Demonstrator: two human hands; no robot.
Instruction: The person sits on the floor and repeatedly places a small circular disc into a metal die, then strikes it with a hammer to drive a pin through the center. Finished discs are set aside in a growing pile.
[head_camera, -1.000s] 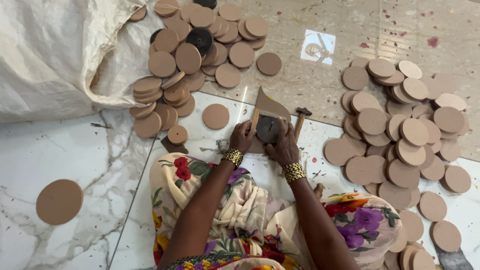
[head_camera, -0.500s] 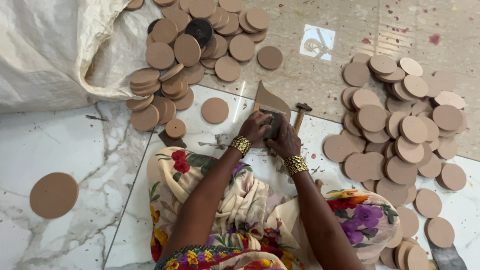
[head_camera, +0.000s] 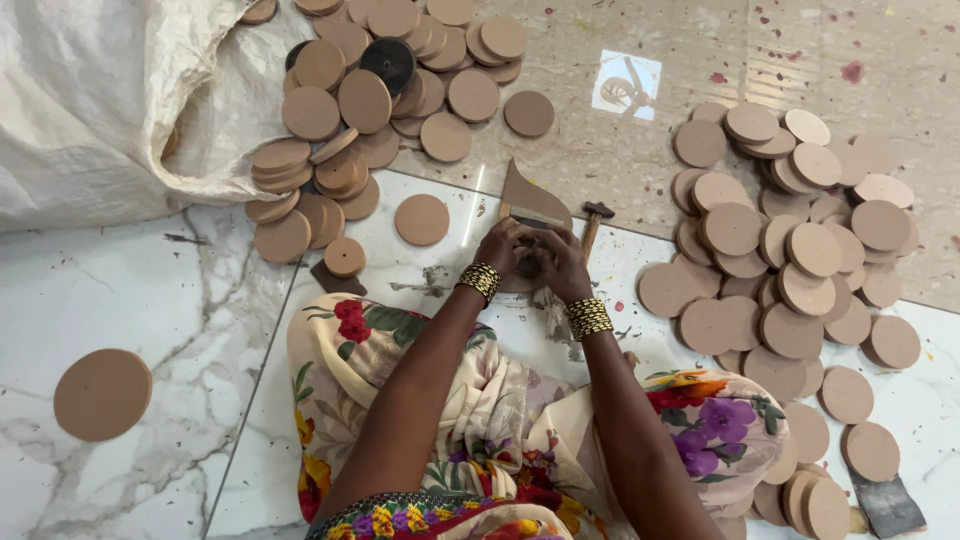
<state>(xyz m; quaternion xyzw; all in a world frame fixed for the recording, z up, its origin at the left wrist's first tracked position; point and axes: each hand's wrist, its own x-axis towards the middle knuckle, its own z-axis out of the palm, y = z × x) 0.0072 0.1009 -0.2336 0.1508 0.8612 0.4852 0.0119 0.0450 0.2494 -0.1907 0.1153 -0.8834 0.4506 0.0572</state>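
Note:
My left hand (head_camera: 500, 250) and my right hand (head_camera: 560, 262) meet on the floor in front of my knees, fingers curled over a small dark round piece (head_camera: 527, 266) that is mostly hidden. Just beyond them a pointed brown board scrap (head_camera: 530, 198) lies on the tile, and a small hammer (head_camera: 592, 222) rests beside my right hand. Both wrists wear gold bangles. A single brown disc (head_camera: 422, 219) lies to the left of my hands.
A heap of brown round discs (head_camera: 370, 100) with one black disc (head_camera: 388, 62) spills from a white sack (head_camera: 100, 100) at the upper left. Another large pile of discs (head_camera: 790, 260) lies on the right. One big disc (head_camera: 102, 393) sits alone at the lower left.
The dark piece was visible between my hands a second ago; now both hands have closed over it and hide most of it. The view has shifted slightly downward.

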